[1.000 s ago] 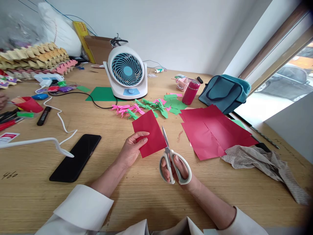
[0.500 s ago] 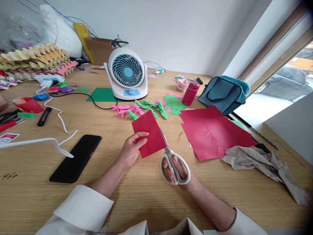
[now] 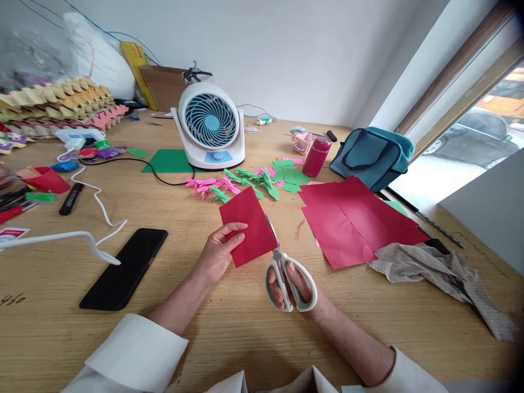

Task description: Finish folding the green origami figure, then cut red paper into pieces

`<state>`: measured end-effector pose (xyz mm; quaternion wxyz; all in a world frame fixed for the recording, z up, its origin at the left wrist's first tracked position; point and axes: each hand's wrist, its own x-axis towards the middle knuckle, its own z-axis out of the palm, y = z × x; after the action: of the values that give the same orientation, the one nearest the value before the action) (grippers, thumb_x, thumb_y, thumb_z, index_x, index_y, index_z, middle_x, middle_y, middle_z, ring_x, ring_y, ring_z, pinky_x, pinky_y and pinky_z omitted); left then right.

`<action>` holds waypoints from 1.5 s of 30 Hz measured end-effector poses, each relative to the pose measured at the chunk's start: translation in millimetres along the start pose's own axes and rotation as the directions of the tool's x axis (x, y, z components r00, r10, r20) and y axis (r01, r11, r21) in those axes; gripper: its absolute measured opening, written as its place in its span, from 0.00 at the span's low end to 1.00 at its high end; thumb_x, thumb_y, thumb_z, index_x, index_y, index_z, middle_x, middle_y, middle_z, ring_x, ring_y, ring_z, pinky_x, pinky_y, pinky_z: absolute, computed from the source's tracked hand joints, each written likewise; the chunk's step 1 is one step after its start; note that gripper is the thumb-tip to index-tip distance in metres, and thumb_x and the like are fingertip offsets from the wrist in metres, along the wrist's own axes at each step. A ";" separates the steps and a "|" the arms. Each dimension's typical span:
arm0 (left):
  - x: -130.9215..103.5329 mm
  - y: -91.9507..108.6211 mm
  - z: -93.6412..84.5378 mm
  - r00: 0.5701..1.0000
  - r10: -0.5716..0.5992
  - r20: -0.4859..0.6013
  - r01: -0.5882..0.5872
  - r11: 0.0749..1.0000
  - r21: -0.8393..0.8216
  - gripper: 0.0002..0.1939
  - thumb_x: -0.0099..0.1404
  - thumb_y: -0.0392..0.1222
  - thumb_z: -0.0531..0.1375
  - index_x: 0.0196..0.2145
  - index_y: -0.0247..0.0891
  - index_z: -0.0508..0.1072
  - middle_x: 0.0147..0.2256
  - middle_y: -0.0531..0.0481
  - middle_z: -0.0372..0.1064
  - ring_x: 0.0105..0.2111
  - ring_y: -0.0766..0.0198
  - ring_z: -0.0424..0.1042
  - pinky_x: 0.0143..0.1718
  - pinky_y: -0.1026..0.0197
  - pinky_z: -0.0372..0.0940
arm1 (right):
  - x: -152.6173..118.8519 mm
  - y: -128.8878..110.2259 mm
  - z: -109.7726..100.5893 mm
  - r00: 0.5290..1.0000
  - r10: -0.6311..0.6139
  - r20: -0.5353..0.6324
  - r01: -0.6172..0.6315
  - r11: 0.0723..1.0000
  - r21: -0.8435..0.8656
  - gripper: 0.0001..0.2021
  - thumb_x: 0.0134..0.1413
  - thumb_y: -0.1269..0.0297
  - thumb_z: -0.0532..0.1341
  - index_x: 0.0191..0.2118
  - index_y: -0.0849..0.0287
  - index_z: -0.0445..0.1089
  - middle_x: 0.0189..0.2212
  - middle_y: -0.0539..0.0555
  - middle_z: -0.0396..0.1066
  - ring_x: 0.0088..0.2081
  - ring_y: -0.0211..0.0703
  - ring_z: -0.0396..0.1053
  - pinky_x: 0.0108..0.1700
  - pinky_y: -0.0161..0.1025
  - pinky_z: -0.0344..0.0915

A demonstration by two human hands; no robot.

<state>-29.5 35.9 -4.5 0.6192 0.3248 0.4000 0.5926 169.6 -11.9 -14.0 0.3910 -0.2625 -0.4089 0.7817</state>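
Observation:
Between the thumb and fingers of my left hand (image 3: 219,252) is a small red paper piece (image 3: 248,226), held above the table. My right hand (image 3: 292,284) has its fingers through the handles of the white and grey scissors (image 3: 279,261), whose blades lie at the paper's right edge. Larger red sheets (image 3: 347,224) rest on the table to the right. Beyond the held piece lie green paper cutouts (image 3: 268,184) and pink paper cutouts (image 3: 204,186), beside flat green scraps (image 3: 292,177).
A white fan (image 3: 212,125) stands at the back. A red bottle (image 3: 317,156) and a teal bag (image 3: 370,155) are at the right rear. A black phone (image 3: 125,268) lies left, a crumpled cloth (image 3: 426,273) right. Another person's hand (image 3: 5,177) shows at the far left edge.
The scissor handles have spread apart a little. The whole view has shifted slightly, while the red paper stays in my left hand.

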 end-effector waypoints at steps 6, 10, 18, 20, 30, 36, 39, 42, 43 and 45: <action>-1.3 -2.2 0.6 0.999 -0.015 0.043 0.014 1.000 0.024 0.15 0.48 0.41 0.74 0.35 0.40 0.80 0.36 0.51 0.78 0.37 0.65 0.74 0.42 0.63 0.68 | 2.3 -4.6 1.8 0.999 0.020 -0.035 -0.020 1.000 -0.001 0.27 0.52 0.35 0.60 0.32 0.60 0.69 0.16 0.48 0.66 0.16 0.33 0.62 0.17 0.30 0.58; -0.2 -3.2 0.4 0.999 -0.001 0.032 0.000 1.000 0.029 0.15 0.47 0.41 0.74 0.35 0.41 0.81 0.35 0.51 0.78 0.36 0.65 0.74 0.41 0.63 0.68 | 2.7 -6.0 1.8 0.998 0.053 -0.038 -0.052 0.999 0.015 0.28 0.50 0.34 0.61 0.32 0.60 0.69 0.16 0.47 0.66 0.16 0.33 0.62 0.17 0.29 0.57; 2.0 -2.8 -3.9 0.992 0.113 0.052 -0.122 0.967 0.223 0.12 0.51 0.43 0.72 0.35 0.41 0.81 0.38 0.50 0.78 0.40 0.63 0.72 0.43 0.64 0.65 | 2.3 -9.0 1.7 0.999 0.036 -0.040 -0.035 0.999 0.009 0.29 0.51 0.34 0.59 0.32 0.61 0.69 0.16 0.48 0.66 0.15 0.33 0.62 0.17 0.30 0.55; 2.0 -3.7 -5.2 0.992 0.111 0.065 -0.124 0.960 0.249 0.12 0.52 0.43 0.72 0.35 0.41 0.81 0.38 0.50 0.78 0.40 0.62 0.72 0.42 0.64 0.65 | 2.4 -9.1 1.3 0.999 0.014 -0.049 -0.014 1.000 0.002 0.29 0.52 0.35 0.59 0.32 0.62 0.69 0.15 0.48 0.65 0.15 0.33 0.61 0.17 0.30 0.56; 1.1 -9.0 -7.2 0.994 0.076 0.073 -0.092 0.966 0.242 0.14 0.53 0.44 0.71 0.38 0.39 0.80 0.40 0.49 0.77 0.40 0.62 0.72 0.43 0.63 0.66 | 1.0 -14.0 6.0 0.993 0.018 -0.119 -0.019 1.000 -0.007 0.28 0.50 0.35 0.61 0.30 0.62 0.68 0.14 0.47 0.64 0.14 0.31 0.58 0.16 0.28 0.52; 1.5 -8.1 -5.2 0.995 0.075 0.071 -0.089 0.971 0.220 0.14 0.53 0.43 0.71 0.38 0.40 0.80 0.39 0.50 0.77 0.40 0.63 0.72 0.42 0.63 0.66 | 0.6 -14.1 7.6 0.989 0.012 -0.147 -0.016 0.999 -0.028 0.28 0.49 0.34 0.61 0.29 0.61 0.68 0.12 0.45 0.61 0.13 0.29 0.55 0.15 0.27 0.49; 2.1 -8.5 -5.2 0.995 0.073 0.068 -0.086 0.974 0.211 0.13 0.53 0.43 0.71 0.38 0.40 0.80 0.39 0.50 0.77 0.40 0.63 0.72 0.43 0.63 0.66 | 0.8 -12.8 6.4 0.989 0.014 -0.145 -0.018 0.999 -0.031 0.28 0.50 0.34 0.61 0.29 0.61 0.67 0.13 0.45 0.61 0.13 0.30 0.55 0.15 0.27 0.49; 2.3 -9.3 -5.9 0.995 0.068 0.068 -0.081 0.975 0.208 0.13 0.53 0.43 0.71 0.38 0.40 0.80 0.39 0.50 0.77 0.40 0.64 0.72 0.43 0.64 0.66 | 0.7 -10.8 5.2 0.990 0.003 -0.140 -0.007 1.000 -0.031 0.28 0.51 0.35 0.61 0.30 0.61 0.67 0.13 0.45 0.60 0.13 0.30 0.56 0.16 0.27 0.49; 2.2 -9.5 -6.0 0.996 0.067 0.067 -0.079 0.975 0.208 0.13 0.53 0.43 0.71 0.38 0.40 0.80 0.39 0.51 0.77 0.40 0.64 0.72 0.43 0.64 0.66 | 0.6 -10.1 5.0 0.991 -0.004 -0.135 0.000 1.000 -0.030 0.28 0.51 0.35 0.60 0.30 0.61 0.67 0.13 0.45 0.60 0.13 0.30 0.56 0.16 0.27 0.49; 2.1 -9.5 -6.1 0.996 0.068 0.061 -0.079 0.976 0.205 0.13 0.53 0.43 0.72 0.37 0.40 0.80 0.39 0.51 0.77 0.40 0.64 0.72 0.43 0.64 0.66 | 0.2 -9.2 4.9 0.992 -0.021 -0.125 0.017 0.999 -0.031 0.27 0.53 0.36 0.60 0.31 0.61 0.68 0.13 0.45 0.60 0.13 0.30 0.56 0.16 0.28 0.49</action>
<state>-30.4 36.8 -15.9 0.5702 0.4179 0.4305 0.5612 169.6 -10.6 -3.7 0.4193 -0.3129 -0.3979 0.7536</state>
